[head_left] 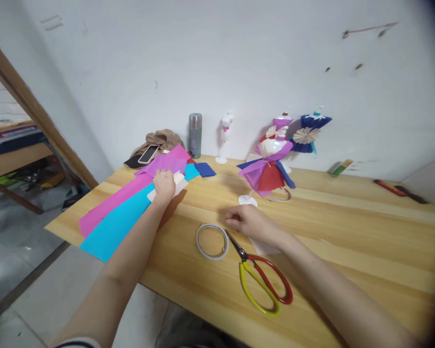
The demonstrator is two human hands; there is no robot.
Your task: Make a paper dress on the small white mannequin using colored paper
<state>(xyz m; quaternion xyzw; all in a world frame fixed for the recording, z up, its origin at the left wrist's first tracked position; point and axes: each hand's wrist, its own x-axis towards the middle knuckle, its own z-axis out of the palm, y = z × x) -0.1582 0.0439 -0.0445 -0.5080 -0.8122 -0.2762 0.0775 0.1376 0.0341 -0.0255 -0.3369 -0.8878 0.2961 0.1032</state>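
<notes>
My left hand (164, 184) is closed on cream paper (180, 181), over a pile of coloured sheets at the table's left. Pink paper (112, 203) and bright blue paper (119, 224) stretch out under that arm. My right hand (244, 221) hovers with curled fingers over the middle; anything in them is hidden. Just below it lie a roll of tape (198, 241) and scissors (243, 256) with one red and one yellow handle. Beyond it stands a small mannequin dressed in purple, red and blue paper (270, 176) on a white round base (247, 200).
Along the wall stand a flask (195, 136), a bare white mannequin (224, 133) and further paper-dressed figures (308, 135). A phone (148, 154) rests beside brown cloth (165, 139). A box cutter (389, 187) and a green-tan item (341, 167) lie at the right.
</notes>
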